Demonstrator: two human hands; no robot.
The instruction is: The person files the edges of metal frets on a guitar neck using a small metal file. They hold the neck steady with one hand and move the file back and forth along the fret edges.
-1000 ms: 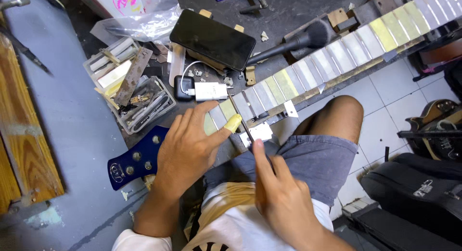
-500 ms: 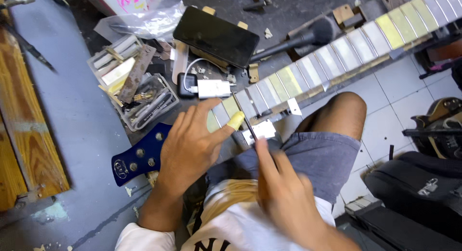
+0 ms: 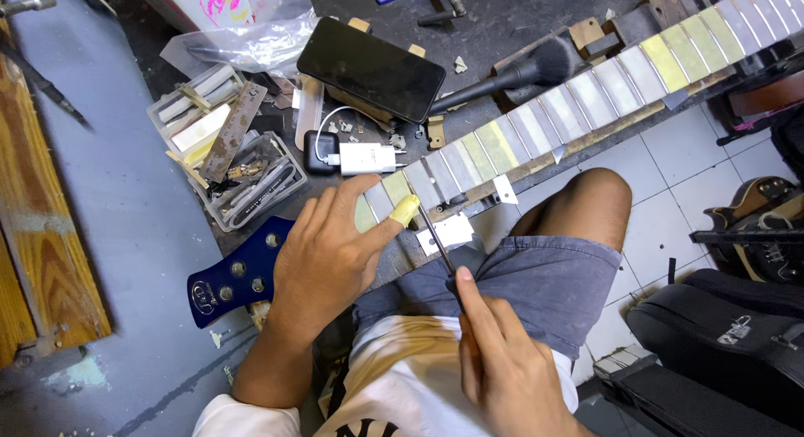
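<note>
At the far left, one wooden plank (image 3: 38, 236) lies along the grey floor. Next come two clear plastic trays (image 3: 219, 144) of small parts, with one flat metal file (image 3: 232, 131) laid across them. Below them is the one blue headstock (image 3: 239, 274) of a bass guitar, showing four round tuner holes or bushings.

The left hand (image 3: 327, 257) rests palm down on the guitar neck (image 3: 544, 123) just past the headstock, fingers spread flat and holding nothing; its thumb wears one yellow finger cot (image 3: 405, 209) and presses the taped fretboard. The neck runs up and to the right to the picture's corner, its fret spaces covered with many strips of grey and yellow-green masking tape, too many to count surely. Two small white tape scraps (image 3: 505, 189) hang off its near edge.

Above the hand sit one black earbud case (image 3: 319, 150), one white charger plug (image 3: 366, 159) and one black phone (image 3: 370, 68) lying face up on wooden blocks. One black brush (image 3: 511, 75) lies beside the phone, its bristles touching the neck.

The right hand (image 3: 502, 362) comes up from the lower middle, fingers closed around one thin metal tool (image 3: 435, 240), whose tip meets the neck's edge just beside the yellow-covered thumb. Beneath lie grey shorts and one bare knee (image 3: 586, 204).

At the right, on white tiles, are one guitar body (image 3: 754, 215) and two black cases (image 3: 720, 328).
</note>
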